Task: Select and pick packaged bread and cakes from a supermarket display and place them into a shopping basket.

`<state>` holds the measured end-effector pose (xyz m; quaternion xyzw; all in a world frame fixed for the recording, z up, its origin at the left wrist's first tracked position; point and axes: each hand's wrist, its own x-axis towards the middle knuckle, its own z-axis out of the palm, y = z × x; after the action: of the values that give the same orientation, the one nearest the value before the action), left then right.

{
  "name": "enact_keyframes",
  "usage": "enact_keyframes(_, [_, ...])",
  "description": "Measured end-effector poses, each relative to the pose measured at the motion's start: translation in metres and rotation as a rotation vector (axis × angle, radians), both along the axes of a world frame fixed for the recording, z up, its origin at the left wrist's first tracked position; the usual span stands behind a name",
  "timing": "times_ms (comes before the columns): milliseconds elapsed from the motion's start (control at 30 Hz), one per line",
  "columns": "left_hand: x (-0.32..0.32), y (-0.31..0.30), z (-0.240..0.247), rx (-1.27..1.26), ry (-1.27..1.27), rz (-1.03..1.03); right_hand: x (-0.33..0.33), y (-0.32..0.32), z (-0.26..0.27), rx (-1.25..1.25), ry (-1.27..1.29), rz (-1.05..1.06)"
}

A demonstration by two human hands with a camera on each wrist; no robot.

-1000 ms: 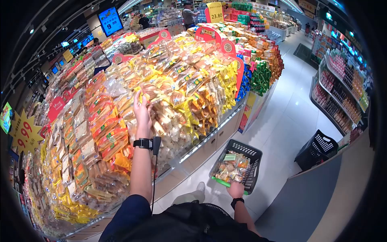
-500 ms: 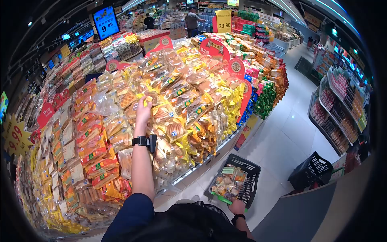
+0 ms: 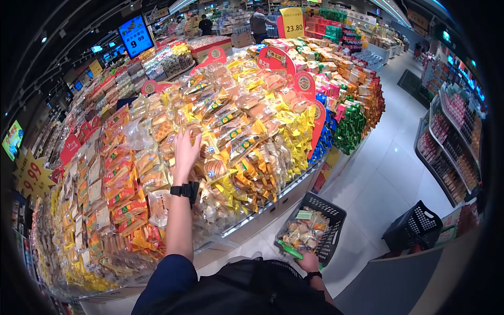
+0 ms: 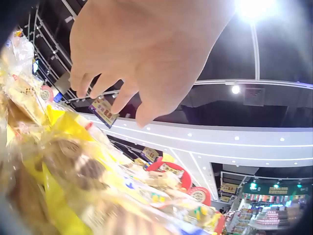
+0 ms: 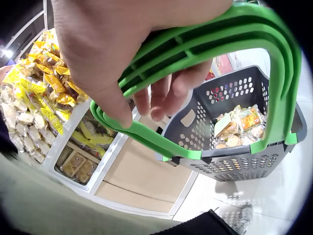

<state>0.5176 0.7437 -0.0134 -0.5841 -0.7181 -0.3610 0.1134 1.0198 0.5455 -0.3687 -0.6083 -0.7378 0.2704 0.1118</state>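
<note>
My left hand (image 3: 186, 152) reaches over the sloping heap of bagged breads (image 3: 215, 169), its fingers apart and pointing down. In the left wrist view the left hand (image 4: 139, 58) has nothing between its loosely bent fingers, above clear bags with yellow edges (image 4: 73, 161). My right hand (image 3: 308, 261) grips the green handle (image 3: 290, 250) of a dark grey shopping basket (image 3: 332, 231). Seen from the right wrist, its fingers (image 5: 166, 95) curl round the handle (image 5: 274, 58). Several bagged breads (image 5: 242, 128) lie in the basket.
Red brand signs (image 3: 276, 59) and a yellow price card (image 3: 293, 23) rise above the display. To the right runs a tiled aisle (image 3: 375, 168) with a drinks shelf (image 3: 451, 142). Another black basket (image 3: 415, 226) stands by a grey counter (image 3: 404, 281). Two people are at the back.
My left hand has come slightly nearer and its fingers, bunched at the bags half a second ago, have spread with the back of the hand up. My right hand keeps its grip on the basket handle.
</note>
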Motion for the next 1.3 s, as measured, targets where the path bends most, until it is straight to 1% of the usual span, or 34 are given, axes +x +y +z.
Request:
enact_keyframes(33, [0.021, -0.012, 0.003, 0.113, -0.024, -0.161, 0.006, 0.0, 0.002, 0.053, 0.126, 0.044])
enact_keyframes(67, [0.051, -0.029, 0.012, 0.147, -0.058, -0.279, 0.013, -0.001, 0.0, 0.046, 0.128, 0.053])
enact_keyframes(100, [0.072, -0.045, 0.02, 0.156, 0.003, -0.439, 0.02, -0.003, -0.003, -0.062, -0.052, 0.014])
enact_keyframes(133, [0.082, -0.055, 0.012, 0.08, 0.01, -0.524, 0.029, -0.006, -0.007, -0.166, -0.237, -0.023])
enact_keyframes(167, [0.094, -0.066, 0.001, 0.074, 0.04, -0.574, 0.033, -0.01, -0.013, -0.17, -0.242, -0.012])
enact_keyframes(200, [0.108, -0.074, -0.013, 0.095, 0.069, -0.561, 0.033, -0.014, -0.017, -0.147, -0.243, -0.059])
enact_keyframes(233, [0.127, -0.084, -0.026, 0.118, 0.037, -0.585, 0.032, -0.016, -0.021, -0.124, -0.244, -0.105])
enact_keyframes(267, [0.15, -0.097, -0.038, 0.1, -0.019, -0.62, 0.031, -0.015, -0.02, -0.124, -0.209, -0.107])
enact_keyframes(300, [0.174, -0.109, -0.057, 0.115, -0.101, -0.715, 0.031, -0.014, -0.02, -0.126, -0.21, -0.097])
enact_keyframes(333, [0.196, -0.128, -0.079, -0.017, -0.112, -0.782, 0.031, -0.013, -0.02, -0.148, -0.206, -0.095])
enact_keyframes(367, [0.214, -0.146, -0.104, -0.204, -0.12, -0.978, 0.029, -0.014, -0.021, -0.17, -0.202, -0.093])
enact_keyframes(433, [0.24, -0.176, -0.161, -0.664, 0.118, -1.233, 0.025, -0.026, -0.022, -0.161, -0.191, -0.102])
enact_keyframes(467, [0.242, -0.19, -0.186, -0.664, 0.109, -1.232, 0.021, -0.033, -0.023, -0.149, -0.173, -0.115])
enact_keyframes(533, [0.24, -0.216, -0.233, -0.697, -0.085, -1.323, 0.007, -0.048, -0.029, -0.152, -0.154, -0.109])
enact_keyframes(567, [0.237, -0.226, -0.252, -0.69, -0.094, -1.327, 0.001, -0.056, -0.029, -0.152, -0.127, -0.107])
enact_keyframes(600, [0.23, -0.23, -0.268, -0.701, -0.05, -1.33, -0.009, -0.062, -0.024, -0.17, -0.124, -0.124])
enact_keyframes(667, [0.22, -0.239, -0.294, -0.674, 0.003, -1.351, -0.02, -0.079, -0.045, -0.127, -0.155, -0.154])
enact_keyframes(700, [0.217, -0.242, -0.295, -0.664, 0.007, -1.366, -0.029, -0.089, -0.046, -0.096, -0.182, -0.183])
enact_keyframes(767, [0.205, -0.249, -0.296, -0.789, 0.032, -1.343, -0.045, -0.105, -0.047, -0.09, -0.17, -0.199])
enact_keyframes(900, [0.17, -0.266, -0.317, -0.754, 0.068, -1.403, -0.088, -0.135, -0.038, -0.127, -0.131, -0.237])
enact_keyframes(933, [0.161, -0.277, -0.325, -0.668, 0.064, -1.394, -0.099, -0.143, -0.034, -0.188, -0.144, -0.255])
enact_keyframes(1000, [0.144, -0.297, -0.34, -0.528, 0.022, -1.382, -0.123, -0.157, -0.028, -0.196, -0.153, -0.296])
enact_keyframes(1033, [0.136, -0.307, -0.347, -0.515, 0.013, -1.399, -0.131, -0.165, -0.025, -0.208, -0.15, -0.32])
enact_keyframes(1067, [0.121, -0.317, -0.352, -0.48, -0.004, -1.362, -0.146, -0.166, -0.027, -0.266, -0.148, -0.343])
enact_keyframes(1100, [0.109, -0.328, -0.355, -0.444, -0.021, -1.325, -0.154, -0.171, -0.025, -0.264, -0.153, -0.339])
enact_keyframes(1133, [0.1, -0.337, -0.356, -0.497, -0.008, -1.32, -0.162, -0.178, -0.021, -0.267, -0.124, -0.353])
enact_keyframes(1200, [0.089, -0.36, -0.355, -0.523, 0.003, -1.326, -0.172, -0.197, -0.021, -0.293, -0.085, -0.376])
enact_keyframes(1233, [0.08, -0.369, -0.353, -0.552, 0.019, -1.311, -0.178, -0.205, -0.025, -0.288, -0.089, -0.35])
enact_keyframes(1267, [0.071, -0.378, -0.351, -0.547, 0.014, -1.285, -0.184, -0.214, -0.028, -0.272, -0.029, -0.357])
enact_keyframes(1300, [0.064, -0.385, -0.349, -0.597, 0.037, -1.278, -0.192, -0.223, -0.031, -0.258, 0.032, -0.362])
